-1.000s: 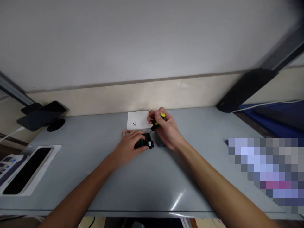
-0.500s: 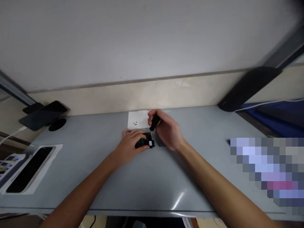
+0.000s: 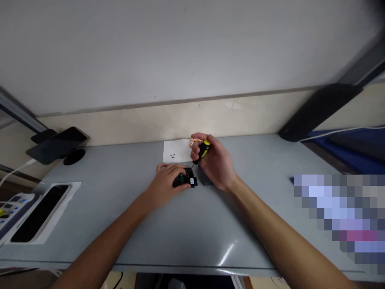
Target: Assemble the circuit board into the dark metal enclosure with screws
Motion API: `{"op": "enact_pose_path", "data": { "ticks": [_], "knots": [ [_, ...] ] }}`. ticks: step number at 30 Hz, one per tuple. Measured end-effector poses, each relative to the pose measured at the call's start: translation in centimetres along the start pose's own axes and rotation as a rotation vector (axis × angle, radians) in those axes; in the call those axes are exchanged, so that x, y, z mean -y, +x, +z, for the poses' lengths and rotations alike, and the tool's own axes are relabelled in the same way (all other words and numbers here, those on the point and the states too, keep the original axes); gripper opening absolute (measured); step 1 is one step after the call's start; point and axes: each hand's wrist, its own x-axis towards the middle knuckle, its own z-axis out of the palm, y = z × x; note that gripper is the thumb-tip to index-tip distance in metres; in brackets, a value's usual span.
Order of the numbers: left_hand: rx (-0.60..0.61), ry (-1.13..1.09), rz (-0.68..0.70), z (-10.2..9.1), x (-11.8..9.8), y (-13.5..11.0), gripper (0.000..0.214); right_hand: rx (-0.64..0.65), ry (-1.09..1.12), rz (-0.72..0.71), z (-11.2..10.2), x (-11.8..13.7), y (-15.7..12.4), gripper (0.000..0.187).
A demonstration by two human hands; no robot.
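Note:
A small black device [image 3: 187,179] with a green part inside lies on the grey table [image 3: 186,224]. My left hand [image 3: 166,180] rests on its left side and holds it down. My right hand [image 3: 214,162] grips a black and yellow screwdriver [image 3: 202,151], whose tip points down into the device. Just behind lies a white paper [image 3: 176,151] with a few tiny dark screws [image 3: 172,155] on it. A dark flat piece [image 3: 205,180] sits right of the device, partly hidden by my right hand.
A phone on a black stand [image 3: 57,144] is at the far left by the wall. A black tray on white wrapping [image 3: 39,212] lies at the left front. A dark slanted bar [image 3: 319,112] and blue cloth [image 3: 351,152] are at the right.
My right hand has turned the screwdriver, so its yellow end shows again at the top. The left hand stays on the device. The view has shifted slightly.

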Motion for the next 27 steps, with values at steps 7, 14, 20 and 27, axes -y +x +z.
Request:
{"op": "enact_pose_path", "data": {
  "ticks": [7,14,20,27],
  "knots": [
    [-0.031,-0.026,-0.029,0.07,-0.1,0.06,0.031,-0.07,0.019,-0.008,-0.01,-0.23,-0.22,0.017],
    [-0.04,-0.032,-0.034,0.12,-0.12,0.15,0.032,-0.076,0.174,0.054,-0.09,0.23,-0.08,0.025],
    [-0.021,-0.035,-0.052,0.0,-0.14,0.18,0.03,-0.102,0.211,0.054,0.03,0.15,0.21,0.031],
    [-0.043,0.002,0.013,0.08,-0.05,0.12,0.022,-0.083,0.201,0.057,-0.58,0.1,0.16,0.025]
  ]
}}
